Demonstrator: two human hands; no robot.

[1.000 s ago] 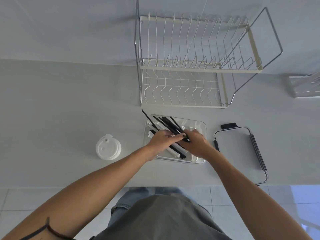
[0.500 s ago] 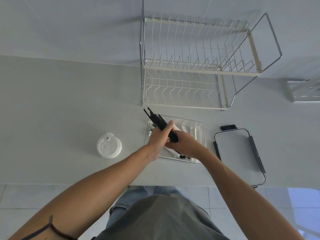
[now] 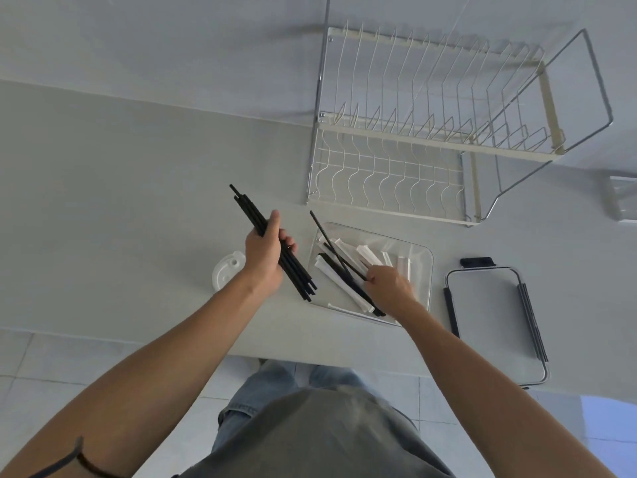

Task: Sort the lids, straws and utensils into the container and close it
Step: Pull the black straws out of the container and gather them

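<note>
My left hand (image 3: 263, 255) grips a bundle of several black straws (image 3: 251, 215), held slanted above the counter to the left of the clear container (image 3: 422, 260). My right hand (image 3: 389, 288) reaches into the container and pinches a few more black straws (image 3: 322, 232) that lie across white paper-wrapped utensils (image 3: 370, 254). A stack of white cup lids (image 3: 225, 272) sits on the counter, partly hidden behind my left wrist. The container's lid (image 3: 489, 312), with black clips on its edges, lies flat to the right of the container.
A two-tier wire dish rack (image 3: 413, 139) stands against the wall behind the container. A clear box (image 3: 624, 198) shows at the right edge. The counter's front edge runs just below my forearms, with tiled floor beneath.
My left hand has lifted the bundle of black straws out of the container and carried it left. My right hand has stayed in the container, holding the remaining straws.
</note>
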